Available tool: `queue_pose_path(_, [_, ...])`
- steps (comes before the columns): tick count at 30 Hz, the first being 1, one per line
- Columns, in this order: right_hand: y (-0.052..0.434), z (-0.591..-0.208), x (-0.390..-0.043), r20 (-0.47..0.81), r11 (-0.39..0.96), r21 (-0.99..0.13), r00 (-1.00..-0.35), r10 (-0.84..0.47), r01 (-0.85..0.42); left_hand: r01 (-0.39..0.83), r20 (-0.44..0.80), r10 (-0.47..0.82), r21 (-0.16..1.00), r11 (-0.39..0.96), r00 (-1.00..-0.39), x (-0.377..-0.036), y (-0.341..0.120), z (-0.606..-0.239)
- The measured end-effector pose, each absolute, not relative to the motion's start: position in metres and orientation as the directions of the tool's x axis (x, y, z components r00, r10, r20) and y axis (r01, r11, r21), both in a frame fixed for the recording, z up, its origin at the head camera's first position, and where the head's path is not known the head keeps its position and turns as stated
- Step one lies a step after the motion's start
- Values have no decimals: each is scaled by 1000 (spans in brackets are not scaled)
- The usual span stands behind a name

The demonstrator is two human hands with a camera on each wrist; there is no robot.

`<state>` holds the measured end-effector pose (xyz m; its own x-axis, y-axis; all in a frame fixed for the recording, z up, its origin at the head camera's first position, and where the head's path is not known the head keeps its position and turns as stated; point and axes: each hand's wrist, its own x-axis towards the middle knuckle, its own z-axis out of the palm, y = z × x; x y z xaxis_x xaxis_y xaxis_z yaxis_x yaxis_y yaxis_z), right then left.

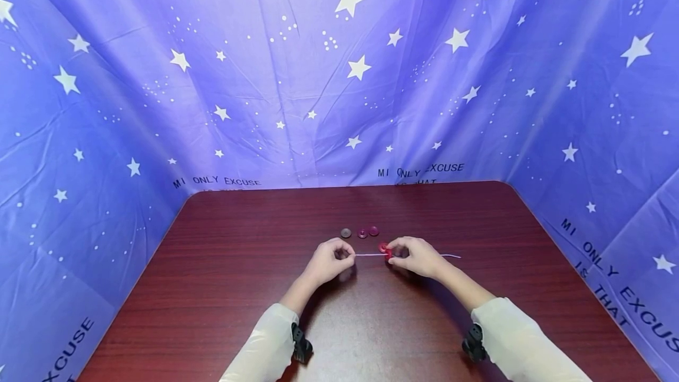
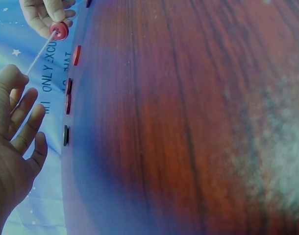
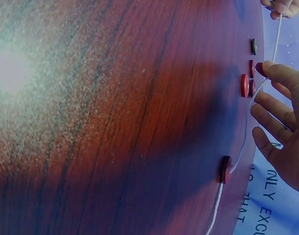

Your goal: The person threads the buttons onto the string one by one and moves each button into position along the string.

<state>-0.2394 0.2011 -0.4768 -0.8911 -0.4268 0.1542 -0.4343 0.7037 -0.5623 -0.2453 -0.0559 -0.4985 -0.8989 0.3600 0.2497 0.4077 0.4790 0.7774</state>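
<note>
My left hand (image 1: 330, 259) pinches one end of a pale string (image 1: 369, 254) between thumb and forefinger. Across from it, my right hand (image 1: 417, 256) grips a red button (image 2: 59, 31) by the edge, and the string runs through this button. In the right wrist view, a second, dark red button (image 3: 227, 170) is threaded farther along the string, lying beside the table surface. Beyond the hands lie a loose red button (image 3: 244, 85), two purplish-red buttons (image 1: 362, 233) and a grey-green button (image 1: 346, 233).
The dark red-brown wooden table (image 1: 223, 264) has rounded far corners. A blue-purple curtain (image 1: 297, 75) with white stars surrounds it at the back and sides. Black wrist cameras (image 1: 302, 344) sit at both white sleeves (image 1: 265, 341).
</note>
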Motion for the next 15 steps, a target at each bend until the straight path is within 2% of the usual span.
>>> queue_pose_path(15, [208, -479, -241, 159, 725, -546, -902, -402, -419, 412, 249, 375, 788, 458, -893, -245, -56, -498])
